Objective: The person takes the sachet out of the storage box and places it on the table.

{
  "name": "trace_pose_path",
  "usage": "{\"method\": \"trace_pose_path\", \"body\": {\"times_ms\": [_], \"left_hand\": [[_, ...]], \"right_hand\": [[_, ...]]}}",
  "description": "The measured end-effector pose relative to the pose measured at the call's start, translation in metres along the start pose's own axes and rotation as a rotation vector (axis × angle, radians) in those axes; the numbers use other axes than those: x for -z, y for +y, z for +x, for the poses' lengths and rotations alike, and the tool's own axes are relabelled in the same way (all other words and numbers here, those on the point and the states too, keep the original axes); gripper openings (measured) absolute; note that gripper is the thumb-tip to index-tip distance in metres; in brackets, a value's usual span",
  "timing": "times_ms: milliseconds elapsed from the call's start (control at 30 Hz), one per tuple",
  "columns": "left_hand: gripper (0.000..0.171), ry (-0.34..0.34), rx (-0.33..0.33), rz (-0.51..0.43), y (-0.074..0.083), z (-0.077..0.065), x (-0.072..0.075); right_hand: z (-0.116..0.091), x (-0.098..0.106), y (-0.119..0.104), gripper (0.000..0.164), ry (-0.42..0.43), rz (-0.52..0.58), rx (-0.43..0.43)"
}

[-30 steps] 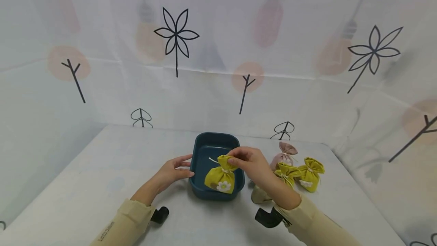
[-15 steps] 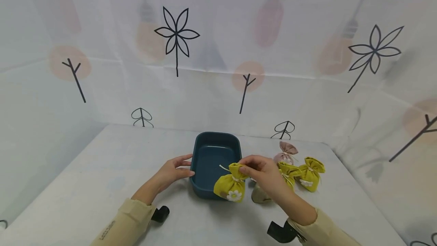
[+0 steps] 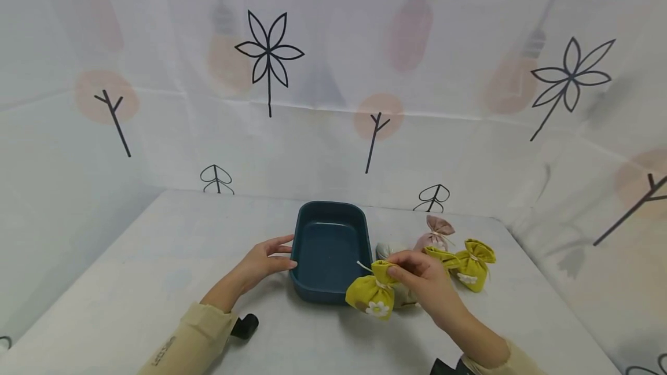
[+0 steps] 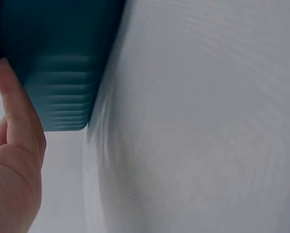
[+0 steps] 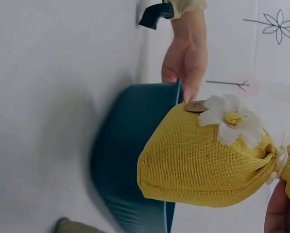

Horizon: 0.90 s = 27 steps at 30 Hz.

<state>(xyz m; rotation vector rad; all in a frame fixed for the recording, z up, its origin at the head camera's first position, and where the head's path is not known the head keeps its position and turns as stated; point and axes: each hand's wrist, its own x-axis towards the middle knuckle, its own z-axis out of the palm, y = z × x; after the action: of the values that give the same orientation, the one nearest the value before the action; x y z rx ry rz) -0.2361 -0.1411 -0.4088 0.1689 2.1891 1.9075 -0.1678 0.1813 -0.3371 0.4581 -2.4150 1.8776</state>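
Note:
My right hand (image 3: pixel 427 285) pinches the gathered neck of a yellow drawstring sachet (image 3: pixel 369 297). A white cloth flower and a small brown tag show on its front in the right wrist view. The sachet hangs by the front right corner of a dark teal plastic bin (image 3: pixel 328 253), overlapping that corner in the head view. My left hand (image 3: pixel 260 262) rests at the bin's left side, fairly straight fingers and thumb touching its rim. In the left wrist view, a fingertip (image 4: pixel 4 65) meets the ribbed outer wall near the rim. The bin's visible floor is bare.
To the right of the bin sit a pink sachet (image 3: pixel 432 239), a yellow sachet (image 3: pixel 473 265) and another partly hidden yellow sachet (image 3: pixel 442 256). A pale sachet (image 3: pixel 388 249) and an olive-beige one (image 3: pixel 403 297) are partly covered. A patterned cloth wall (image 3: pixel 333 149) rises behind the table.
My right hand has carried the yellow sachet from over the bin to the right and nearer me, past its front right corner. The left hand and bin have stayed put.

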Motion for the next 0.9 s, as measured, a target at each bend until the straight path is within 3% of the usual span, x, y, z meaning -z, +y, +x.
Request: {"method": "trace_pose_path", "body": {"times_ms": [433,900], "left_hand": [[0.068,-0.003,0.005,0.012,-0.005,0.002,0.000],[0.067,0.015,0.008,0.021,-0.005,0.002,0.002]], "right_hand": [[-0.019,0.015,0.014,0.013,0.048,-0.108,-0.028],[-0.039,0.036,0.035,0.011,0.082,-0.146,0.061]]}}
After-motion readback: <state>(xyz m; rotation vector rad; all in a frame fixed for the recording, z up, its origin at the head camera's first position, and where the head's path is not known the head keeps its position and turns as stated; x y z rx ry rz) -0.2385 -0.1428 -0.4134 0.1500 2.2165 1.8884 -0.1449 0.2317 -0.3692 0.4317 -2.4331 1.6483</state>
